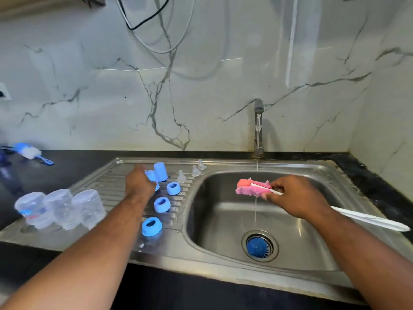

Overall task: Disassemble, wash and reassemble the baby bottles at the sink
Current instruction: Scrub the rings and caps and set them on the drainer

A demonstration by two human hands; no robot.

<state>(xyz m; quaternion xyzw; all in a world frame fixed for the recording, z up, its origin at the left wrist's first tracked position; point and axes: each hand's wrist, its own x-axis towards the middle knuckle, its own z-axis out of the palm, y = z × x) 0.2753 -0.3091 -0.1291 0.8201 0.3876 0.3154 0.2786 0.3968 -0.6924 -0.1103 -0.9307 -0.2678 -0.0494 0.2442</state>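
With the right hand (292, 195) clamped on the pink brush (252, 186) under the running tap (258, 128), the left hand's (139, 183) fingers close on a blue cap (150, 175) on the drainboard (107, 184), which could topple its neighbours.
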